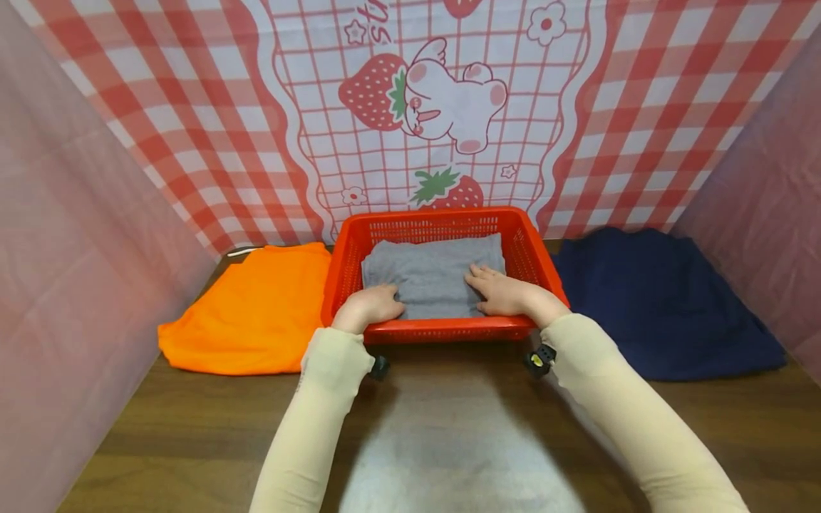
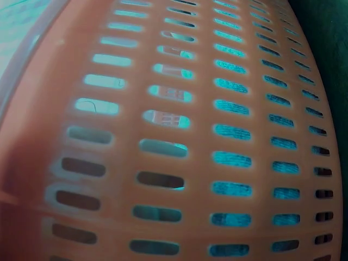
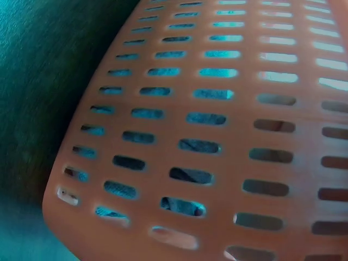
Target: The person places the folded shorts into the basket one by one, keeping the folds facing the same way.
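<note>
The folded grey cloth (image 1: 431,276) lies flat inside the red basket (image 1: 442,329), filling most of its floor, and both of your hands are on it. Your left hand (image 1: 370,306) sits at the near left corner of the cloth, its fingers bent down onto the fabric by the basket's near wall; from the head view I cannot tell whether it is actually pinching the cloth or just pressing on it. Your right hand (image 1: 502,291) lies on the near right part of the cloth, fingers stretched out fairly flat and pointing inward, resting on the fabric without gripping.

The basket stands in the middle of the dark wooden table (image 1: 737,427), its far wall close to the backdrop. Both wrist views are filled with the slotted wall (image 2: 179,136) of the basket seen very close up from outside (image 3: 217,141); neither shows your fingers.

Moving outward: an orange cloth (image 1: 256,313) lies on the table just beside the basket's left wall, and a dark blue cloth (image 1: 661,299) lies just beside the right wall, spreading toward the right edge. Your cream sleeves (image 1: 321,413) run back across the table toward you. Behind it all hangs a red-and-white checked backdrop (image 1: 192,107) with a strawberry and a cartoon rabbit, and pinkish side panels (image 1: 64,285) close in the table at left and right.
</note>
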